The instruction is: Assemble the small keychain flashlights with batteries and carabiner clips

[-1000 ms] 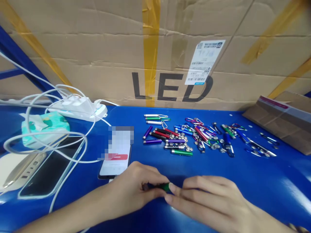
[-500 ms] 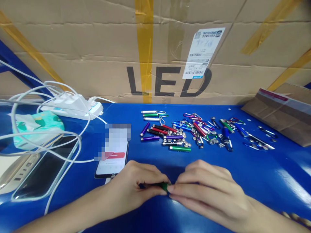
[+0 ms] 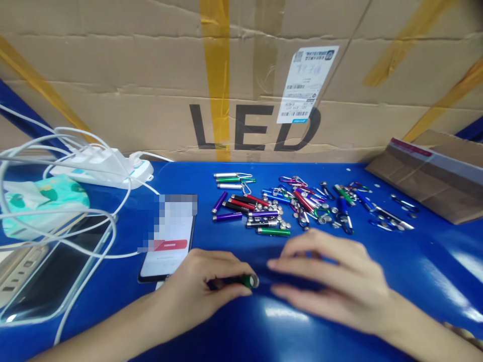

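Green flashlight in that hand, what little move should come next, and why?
Probably the right hand should reach forward to the pile of loose parts. It is empty and apart from the green flashlight, which the left hand pinches near the table; the pile lies just beyond the right hand's fingers.

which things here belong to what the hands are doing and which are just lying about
In hand: green torch in left hand, right hand beside it, pile of torches, keyring clips.
Lying about: phone, power strip, tissue pack, cardboard box.
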A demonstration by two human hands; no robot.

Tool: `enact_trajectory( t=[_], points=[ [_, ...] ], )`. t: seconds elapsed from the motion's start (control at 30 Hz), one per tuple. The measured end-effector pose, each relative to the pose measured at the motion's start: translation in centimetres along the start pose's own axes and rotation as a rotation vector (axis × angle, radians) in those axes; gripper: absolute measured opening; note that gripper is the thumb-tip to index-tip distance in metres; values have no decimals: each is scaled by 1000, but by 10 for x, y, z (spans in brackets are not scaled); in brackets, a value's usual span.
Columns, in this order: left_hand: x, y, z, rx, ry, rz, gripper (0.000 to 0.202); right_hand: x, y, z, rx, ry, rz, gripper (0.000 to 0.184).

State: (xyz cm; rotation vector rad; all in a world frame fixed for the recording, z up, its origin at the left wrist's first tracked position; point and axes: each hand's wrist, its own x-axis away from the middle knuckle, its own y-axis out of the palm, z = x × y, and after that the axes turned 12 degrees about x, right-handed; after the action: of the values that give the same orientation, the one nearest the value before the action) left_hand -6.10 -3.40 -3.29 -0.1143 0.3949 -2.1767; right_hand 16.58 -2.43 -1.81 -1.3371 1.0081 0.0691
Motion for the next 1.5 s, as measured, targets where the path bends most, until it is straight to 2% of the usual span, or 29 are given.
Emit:
enact_trajectory(
  t=[0.1, 0.23, 0.4, 0.57, 0.73, 0.83, 0.97, 1.07, 1.23, 1.4, 1.5],
  points=[
    [-3, -3, -2, -7, -40, 95, 13, -2, -4, 28, 119, 154, 77, 9],
    [-6, -6, -3, 37, -41, 149, 14, 3, 2, 52, 290, 87, -93, 10],
    [-6, -5, -2, 72, -35, 152, 15, 6, 10, 39, 230, 52, -155, 13],
    [-7, -5, -2, 42, -85, 140, 15, 2, 5, 26, 202, 32, -166, 15],
    [-7, -5, -1, 14, -109, 177, 15, 6, -2, 46, 343, 58, -293, 21],
    [-6, -4, -2, 40, -76, 185, 16, 8, -4, 56, 422, 75, -338, 22],
    [-3, -2, -2, 54, 43, 203, 17, 3, -5, 41, 274, 43, -224, 18],
    [-3, -1, -1, -12, 103, 176, 18, -1, 0, 17, 143, -75, -175, 19],
    [-3, -1, 1, -93, 196, 160, 17, 0, 9, -2, 302, -211, -163, 15],
    [-1, -1, 3, -196, 269, 213, 18, 0, 4, -6, 312, -185, -51, 10],
    [1, -2, 2, -246, 317, 221, 18, 0, 1, -11, 340, -158, -43, 9]
  ],
)
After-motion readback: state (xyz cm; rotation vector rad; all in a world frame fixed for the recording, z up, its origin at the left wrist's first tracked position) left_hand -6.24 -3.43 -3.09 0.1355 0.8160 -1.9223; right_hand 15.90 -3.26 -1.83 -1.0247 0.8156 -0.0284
